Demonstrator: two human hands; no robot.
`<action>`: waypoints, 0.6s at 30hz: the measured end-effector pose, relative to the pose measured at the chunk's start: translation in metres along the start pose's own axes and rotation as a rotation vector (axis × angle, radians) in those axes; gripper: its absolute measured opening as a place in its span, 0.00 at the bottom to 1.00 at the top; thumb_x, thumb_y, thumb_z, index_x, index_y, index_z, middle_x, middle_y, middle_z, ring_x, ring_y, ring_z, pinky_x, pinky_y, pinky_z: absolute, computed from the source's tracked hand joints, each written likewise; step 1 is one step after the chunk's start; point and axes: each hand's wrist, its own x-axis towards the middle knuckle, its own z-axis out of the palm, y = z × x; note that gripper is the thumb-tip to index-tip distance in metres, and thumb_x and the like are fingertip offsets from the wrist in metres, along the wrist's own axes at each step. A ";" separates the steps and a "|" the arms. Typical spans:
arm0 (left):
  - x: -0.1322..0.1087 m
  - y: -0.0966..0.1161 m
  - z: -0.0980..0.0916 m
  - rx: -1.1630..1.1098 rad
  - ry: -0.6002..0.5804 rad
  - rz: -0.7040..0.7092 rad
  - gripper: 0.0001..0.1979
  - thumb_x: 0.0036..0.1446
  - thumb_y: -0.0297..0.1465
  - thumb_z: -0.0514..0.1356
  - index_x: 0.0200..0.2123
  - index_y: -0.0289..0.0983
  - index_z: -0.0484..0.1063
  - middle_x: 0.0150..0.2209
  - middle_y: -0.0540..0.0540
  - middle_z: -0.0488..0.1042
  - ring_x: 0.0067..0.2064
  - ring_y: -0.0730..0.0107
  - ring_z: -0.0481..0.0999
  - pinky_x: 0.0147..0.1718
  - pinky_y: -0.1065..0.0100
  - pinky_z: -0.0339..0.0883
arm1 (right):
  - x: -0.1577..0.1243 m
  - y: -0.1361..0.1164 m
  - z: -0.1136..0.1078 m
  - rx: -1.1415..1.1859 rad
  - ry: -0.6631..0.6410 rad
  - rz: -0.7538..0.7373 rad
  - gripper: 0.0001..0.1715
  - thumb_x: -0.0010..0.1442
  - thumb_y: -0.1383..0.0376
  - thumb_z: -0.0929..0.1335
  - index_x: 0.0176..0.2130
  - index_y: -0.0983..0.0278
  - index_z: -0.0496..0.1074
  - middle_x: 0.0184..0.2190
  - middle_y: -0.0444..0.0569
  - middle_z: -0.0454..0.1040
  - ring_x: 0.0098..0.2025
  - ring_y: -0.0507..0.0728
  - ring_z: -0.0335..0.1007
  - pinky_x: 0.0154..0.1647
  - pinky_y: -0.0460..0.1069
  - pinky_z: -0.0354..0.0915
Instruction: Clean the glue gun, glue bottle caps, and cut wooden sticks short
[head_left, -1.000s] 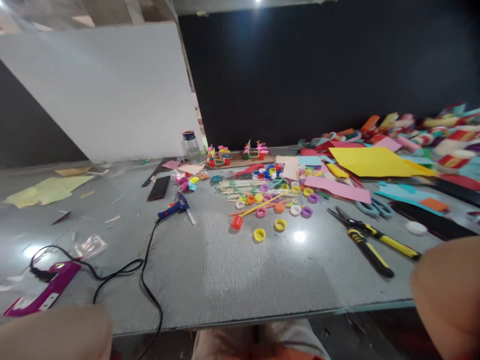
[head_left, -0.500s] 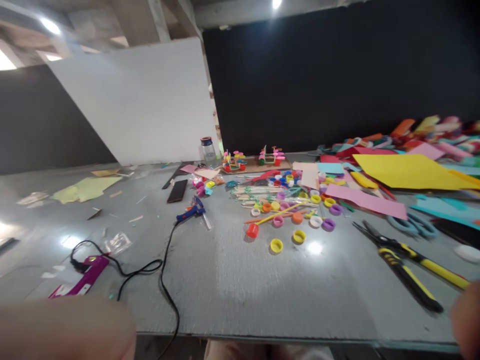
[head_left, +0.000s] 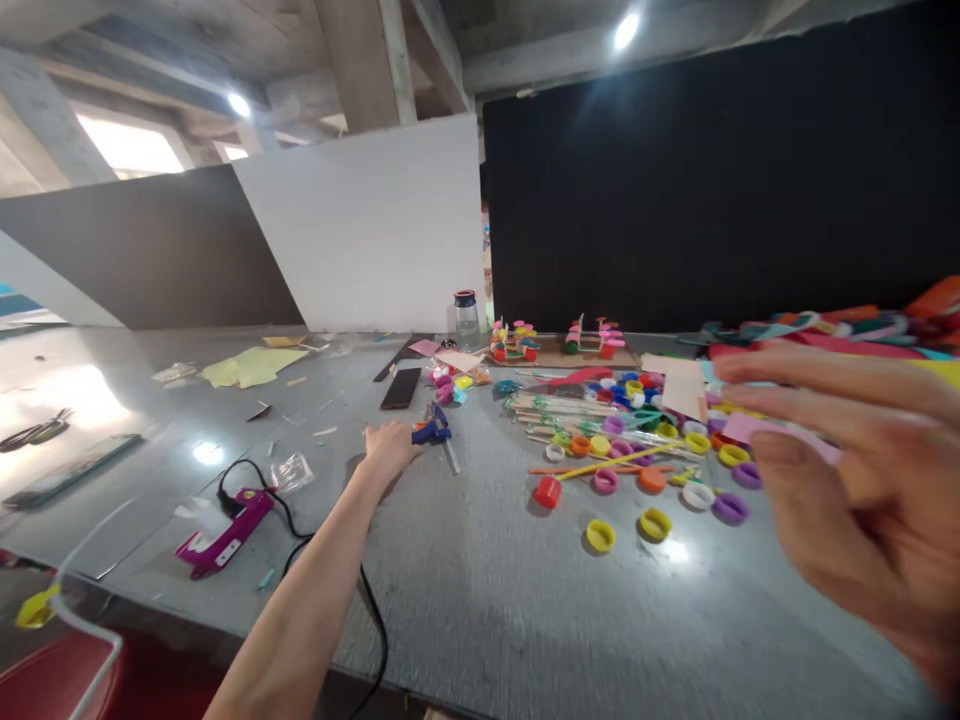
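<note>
Stretched out over the table, my left hand [head_left: 391, 445] is closed round the handle end of a blue hot glue gun [head_left: 433, 430], which lies with its glue stick pointing toward me. The handle itself is mostly hidden by the fingers. Close to the camera on the right, my right hand [head_left: 855, 490] is raised in the air, thumb and fingers apart, with nothing in it. It covers part of the coloured paper and the pliers' spot. Left of it lie loose bottle caps, among them a yellow cap [head_left: 600, 536] and a red cap [head_left: 547, 491].
A black cord runs from a purple power strip [head_left: 225, 535] to the table's front edge. A phone [head_left: 401, 388], a bundle of wooden sticks [head_left: 559, 411], a jar [head_left: 466, 312] and two small colourful models [head_left: 596, 336] stand or lie farther back.
The view has swung left. My left hand has reached forward from the lower edge and taken hold of the glue gun. My right hand has risen into view over the paper.
</note>
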 end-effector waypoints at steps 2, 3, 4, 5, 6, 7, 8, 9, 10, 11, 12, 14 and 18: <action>0.001 -0.001 0.002 -0.001 0.002 -0.003 0.18 0.66 0.36 0.62 0.56 0.36 0.70 0.55 0.40 0.73 0.51 0.57 0.77 0.48 0.52 0.75 | -0.001 0.000 0.012 0.029 0.017 -0.074 0.25 0.65 0.71 0.67 0.57 0.48 0.72 0.52 0.51 0.77 0.53 0.60 0.75 0.53 0.60 0.70; -0.001 -0.001 0.001 -0.006 0.016 0.003 0.18 0.66 0.36 0.62 0.56 0.37 0.71 0.55 0.40 0.74 0.51 0.57 0.77 0.48 0.52 0.75 | -0.003 0.000 0.019 0.059 0.011 -0.087 0.24 0.64 0.72 0.67 0.55 0.50 0.73 0.50 0.51 0.79 0.50 0.60 0.76 0.51 0.59 0.71; -0.003 0.001 0.000 -0.015 0.040 0.013 0.18 0.66 0.36 0.62 0.56 0.37 0.71 0.55 0.40 0.74 0.50 0.57 0.77 0.47 0.52 0.75 | -0.005 -0.001 0.028 0.099 -0.014 -0.065 0.21 0.64 0.72 0.67 0.53 0.52 0.74 0.48 0.52 0.80 0.48 0.60 0.77 0.49 0.58 0.71; -0.008 0.005 -0.003 -0.026 0.072 0.029 0.17 0.66 0.36 0.62 0.55 0.37 0.71 0.54 0.41 0.74 0.50 0.57 0.77 0.47 0.52 0.75 | -0.009 -0.001 0.037 0.160 -0.062 -0.015 0.18 0.64 0.71 0.67 0.50 0.53 0.76 0.44 0.51 0.81 0.46 0.60 0.78 0.47 0.58 0.71; -0.014 0.009 -0.005 -0.040 0.112 0.048 0.17 0.66 0.36 0.62 0.55 0.36 0.71 0.53 0.41 0.74 0.49 0.58 0.78 0.47 0.53 0.75 | -0.013 -0.003 0.048 0.243 -0.130 0.076 0.13 0.64 0.68 0.67 0.47 0.55 0.77 0.40 0.50 0.82 0.43 0.60 0.78 0.44 0.57 0.71; -0.021 0.015 -0.007 -0.056 0.160 0.069 0.16 0.66 0.36 0.62 0.54 0.36 0.72 0.52 0.41 0.75 0.49 0.58 0.78 0.46 0.54 0.75 | -0.018 -0.005 0.061 0.358 -0.229 0.212 0.09 0.64 0.66 0.68 0.44 0.56 0.78 0.37 0.48 0.81 0.40 0.60 0.78 0.40 0.55 0.71; -0.030 0.022 -0.010 -0.075 0.216 0.093 0.14 0.67 0.35 0.61 0.53 0.36 0.72 0.51 0.42 0.75 0.47 0.59 0.78 0.46 0.54 0.74 | -0.024 -0.009 0.075 0.498 -0.349 0.398 0.06 0.64 0.62 0.70 0.40 0.56 0.79 0.33 0.46 0.81 0.35 0.58 0.76 0.36 0.53 0.70; -0.040 0.030 -0.012 -0.096 0.281 0.111 0.11 0.67 0.33 0.59 0.51 0.36 0.73 0.49 0.41 0.75 0.46 0.60 0.78 0.46 0.58 0.73 | -0.030 -0.014 0.090 0.728 -0.472 0.636 0.05 0.62 0.59 0.72 0.36 0.57 0.79 0.29 0.45 0.79 0.32 0.57 0.75 0.34 0.52 0.69; -0.050 0.039 -0.015 -0.121 0.342 0.131 0.09 0.67 0.32 0.58 0.49 0.37 0.73 0.48 0.41 0.74 0.46 0.59 0.78 0.46 0.60 0.71 | -0.036 -0.020 0.105 0.987 -0.514 0.900 0.08 0.57 0.57 0.75 0.31 0.58 0.79 0.27 0.46 0.78 0.30 0.57 0.74 0.33 0.51 0.68; -0.060 0.048 -0.017 -0.148 0.401 0.151 0.09 0.67 0.32 0.57 0.48 0.38 0.73 0.47 0.41 0.74 0.46 0.57 0.78 0.45 0.61 0.70 | -0.041 -0.028 0.120 1.073 -0.507 0.995 0.12 0.55 0.54 0.76 0.31 0.59 0.78 0.27 0.46 0.79 0.30 0.57 0.75 0.32 0.51 0.69; -0.070 0.057 -0.018 -0.180 0.452 0.171 0.09 0.67 0.33 0.57 0.47 0.39 0.72 0.46 0.41 0.73 0.46 0.56 0.78 0.44 0.60 0.70 | -0.045 -0.036 0.135 1.115 -0.487 1.050 0.15 0.54 0.51 0.76 0.33 0.59 0.78 0.29 0.48 0.80 0.30 0.58 0.76 0.31 0.52 0.69; -0.087 0.074 -0.020 -0.252 0.528 0.213 0.08 0.68 0.33 0.55 0.45 0.40 0.72 0.45 0.41 0.73 0.46 0.53 0.77 0.44 0.59 0.68 | -0.049 -0.054 0.159 1.201 -0.380 1.161 0.23 0.53 0.45 0.74 0.38 0.59 0.77 0.37 0.50 0.81 0.37 0.60 0.78 0.35 0.54 0.72; -0.109 0.099 -0.015 -0.431 0.545 0.340 0.06 0.66 0.31 0.56 0.42 0.39 0.73 0.40 0.41 0.74 0.44 0.52 0.76 0.44 0.57 0.68 | -0.042 -0.079 0.182 1.379 -0.117 1.265 0.23 0.53 0.42 0.72 0.36 0.57 0.74 0.40 0.47 0.80 0.45 0.60 0.77 0.42 0.54 0.72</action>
